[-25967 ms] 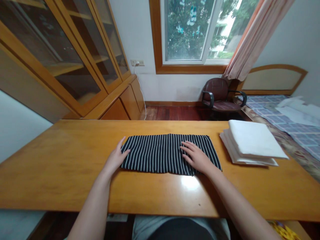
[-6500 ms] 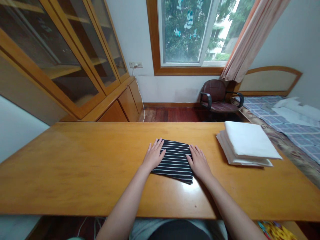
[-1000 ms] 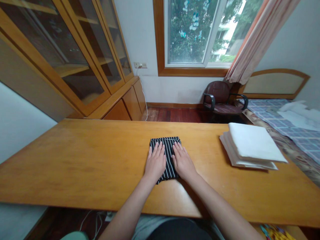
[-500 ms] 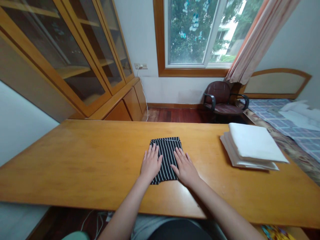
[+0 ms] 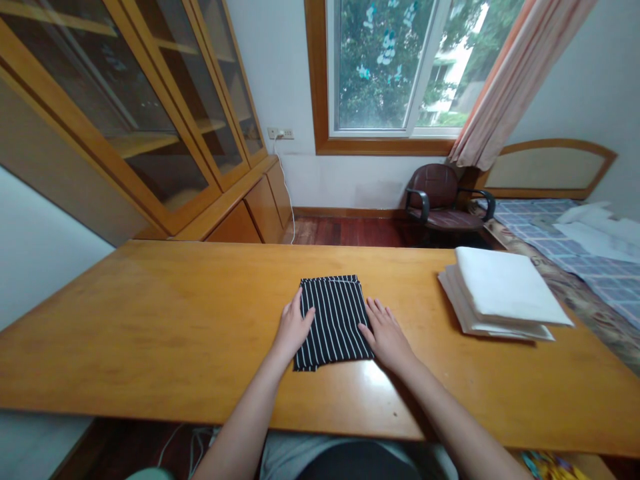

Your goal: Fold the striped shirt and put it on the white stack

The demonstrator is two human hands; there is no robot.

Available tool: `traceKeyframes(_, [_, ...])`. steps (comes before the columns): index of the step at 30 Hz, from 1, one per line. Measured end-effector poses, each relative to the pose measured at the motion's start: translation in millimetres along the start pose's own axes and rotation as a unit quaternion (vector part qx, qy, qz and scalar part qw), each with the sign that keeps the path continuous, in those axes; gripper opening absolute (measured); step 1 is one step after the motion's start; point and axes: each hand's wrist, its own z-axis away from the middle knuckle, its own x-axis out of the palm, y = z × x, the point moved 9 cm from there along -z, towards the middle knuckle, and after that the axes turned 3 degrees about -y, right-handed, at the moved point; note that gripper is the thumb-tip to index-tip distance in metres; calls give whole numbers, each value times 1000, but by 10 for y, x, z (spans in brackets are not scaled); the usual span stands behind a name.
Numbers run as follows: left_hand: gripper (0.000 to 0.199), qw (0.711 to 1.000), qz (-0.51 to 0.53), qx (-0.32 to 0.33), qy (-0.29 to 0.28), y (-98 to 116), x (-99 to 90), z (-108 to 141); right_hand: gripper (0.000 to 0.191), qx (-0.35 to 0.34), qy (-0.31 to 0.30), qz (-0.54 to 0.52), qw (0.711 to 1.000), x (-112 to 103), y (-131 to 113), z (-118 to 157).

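Observation:
A folded black cloth with white stripes lies flat on the wooden table in front of me. At its left edge rests my left hand, thumb stretched over the stripes and the other fingers along the side. My right hand lies at the right edge, its fingers on the tabletop and its thumb reaching to the cloth's border. Both hands are open. A small flap of the cloth sticks out at the lower left corner.
A stack of white folded sheets or pads sits on the right of the table. Beyond the table are a glass-fronted cabinet, an armchair and a bed. Cables hang below the near edge at the left.
Both hands have slid outward from the top of the cloth to its sides, the left one leftward and the right one rightward. More of the striped surface shows.

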Motion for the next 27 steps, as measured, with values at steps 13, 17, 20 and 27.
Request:
traceKeyframes(13, [91, 911, 367, -131, -135, 128, 212, 130, 62, -16, -7, 3, 1000, 18, 23, -5])
traceKeyframes(17, [88, 922, 344, -122, -133, 216, 247, 111, 62, -11, -13, 5, 1000, 27, 27, -15])
traceKeyframes(20, [90, 936, 316, -96, -120, 275, 259, 75, 62, -10, -20, -2, 1000, 23, 23, -21])
traceKeyframes(27, [94, 941, 322, -51, -88, 389, 202, 60, 64, -4, -31, -58, 998, -30, 44, -36])
